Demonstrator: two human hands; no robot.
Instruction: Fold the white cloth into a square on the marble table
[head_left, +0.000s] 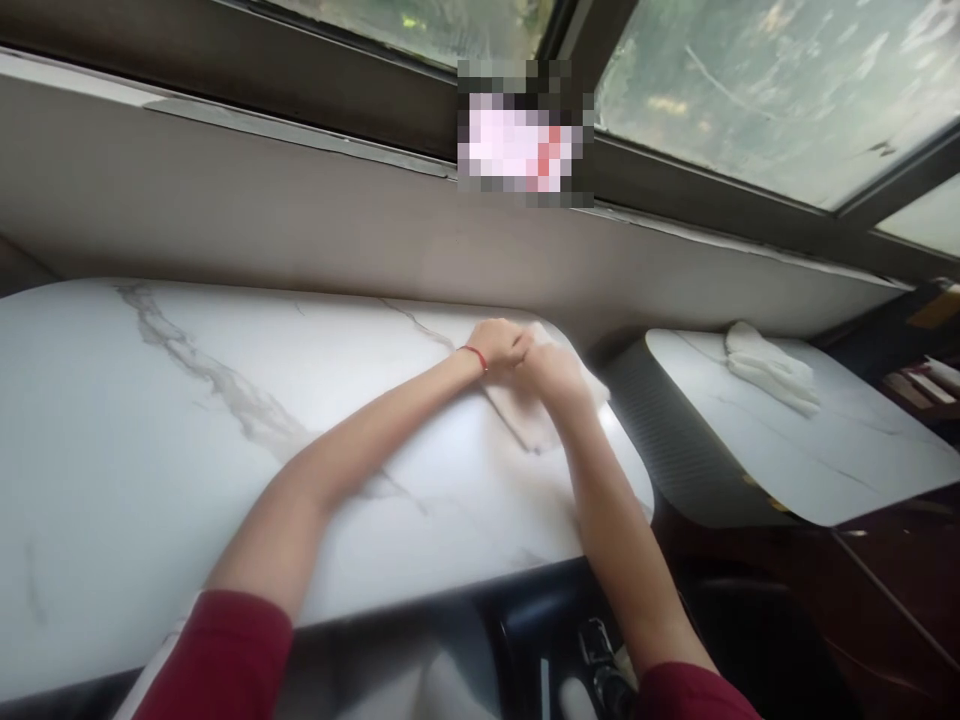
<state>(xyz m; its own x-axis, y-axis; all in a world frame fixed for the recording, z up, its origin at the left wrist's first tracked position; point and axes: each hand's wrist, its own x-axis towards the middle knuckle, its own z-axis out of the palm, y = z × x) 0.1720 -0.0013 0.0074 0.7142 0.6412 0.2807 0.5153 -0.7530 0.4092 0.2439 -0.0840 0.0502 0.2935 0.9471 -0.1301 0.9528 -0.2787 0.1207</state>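
A whitish cloth [536,430] lies partly folded on the white marble-patterned tabletop [420,440], close to its far right corner. My left hand [495,345], with a red string on the wrist, is closed at the cloth's left side. Right against it, my right hand [555,375] is closed on the cloth, its outline slightly blurred. Both hands meet over the cloth, and their fingertips are partly hidden. The cloth spreads out beneath and to the right of them.
To the right stands a smaller marble-patterned table [810,450] with another crumpled pale cloth [769,365] on it. Behind the tabletop runs a plain wall [315,220] under framed windows [750,90]. Dark furniture and small items lie below the front edge.
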